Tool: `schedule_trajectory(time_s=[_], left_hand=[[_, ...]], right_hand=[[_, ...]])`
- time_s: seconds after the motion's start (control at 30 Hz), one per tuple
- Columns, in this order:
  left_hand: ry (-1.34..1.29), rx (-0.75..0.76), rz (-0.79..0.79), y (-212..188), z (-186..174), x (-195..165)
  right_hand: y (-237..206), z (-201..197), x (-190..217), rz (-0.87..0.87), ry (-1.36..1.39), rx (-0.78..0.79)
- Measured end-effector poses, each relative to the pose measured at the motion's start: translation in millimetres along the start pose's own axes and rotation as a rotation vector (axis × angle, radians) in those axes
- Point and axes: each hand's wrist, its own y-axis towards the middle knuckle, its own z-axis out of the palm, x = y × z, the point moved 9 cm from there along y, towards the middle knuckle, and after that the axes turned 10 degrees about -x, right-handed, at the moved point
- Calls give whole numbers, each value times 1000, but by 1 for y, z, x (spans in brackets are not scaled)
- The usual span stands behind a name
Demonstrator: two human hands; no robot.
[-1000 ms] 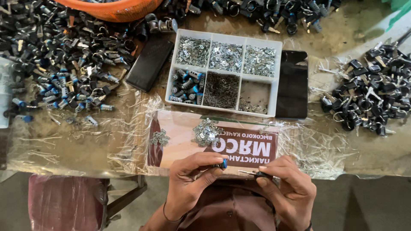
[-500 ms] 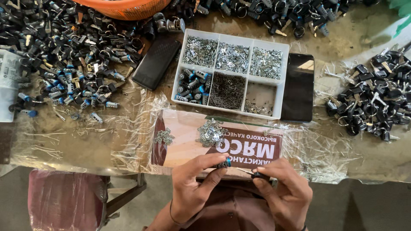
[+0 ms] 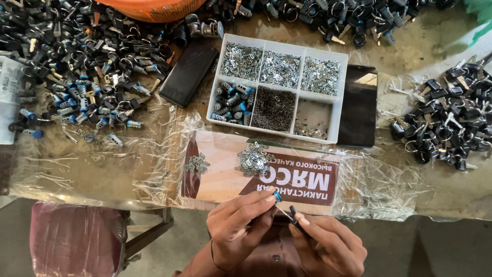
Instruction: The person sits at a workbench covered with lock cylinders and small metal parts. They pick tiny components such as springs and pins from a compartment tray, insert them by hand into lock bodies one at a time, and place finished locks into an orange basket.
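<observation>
Left hand (image 3: 241, 231) pinches a small lock cylinder (image 3: 277, 197) w/ blue end betw. thumb & fingertips, held just off the table's near edge, over the lap. Right hand (image 3: 328, 246) closes its fingers round a black-headed key (image 3: 292, 211); thin metal blade runs from it toward the cylinder, tip at or in it, can't tell which. Hands sit close, nearly touching. Right in front: a flat card (image 3: 225, 179), pale w/ dark red panels & white lettering, lying under crinkly clear plastic sheet (image 3: 92, 169) that covers the table front. On the card, two small heaps of shiny metal bits: larger heap (image 3: 253, 159) mid-card, smaller heap (image 3: 197, 164) to its left. Behind the card, a white plastic tray (image 3: 338, 110) w/ six compartments: back row of three holds bright silvery stamped pieces; front left has blue-tipped cylinders, front middle fine dark springs or pins, front right nearly bare w/ a few bits. Black phone (image 3: 188, 73) lies angled left of tray; second phone (image 3: 359, 105), glossy screen, lies against tray's right side. Left side of table: big loose pile of cylinders (image 3: 77, 77), grey metal, many w/ blue ends. Right side: pile of keys (image 3: 446, 123) w/ black heads & rings. More along back edge. Orange basket (image 3: 154, 7) at top. Maroon stool (image 3: 77, 238) w/ plastic cover at lower left.
</observation>
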Motion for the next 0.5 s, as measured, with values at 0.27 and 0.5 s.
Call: schedule_trajectory(time_s=[0.27, 0.5], left_hand=[[-5, -84, 80, -3, 0, -7], [-1, -134, 111, -6, -2, -7]], right_hand=[[-14, 5, 14, -40, -98, -86], [-26, 7, 3, -37, -60, -148]])
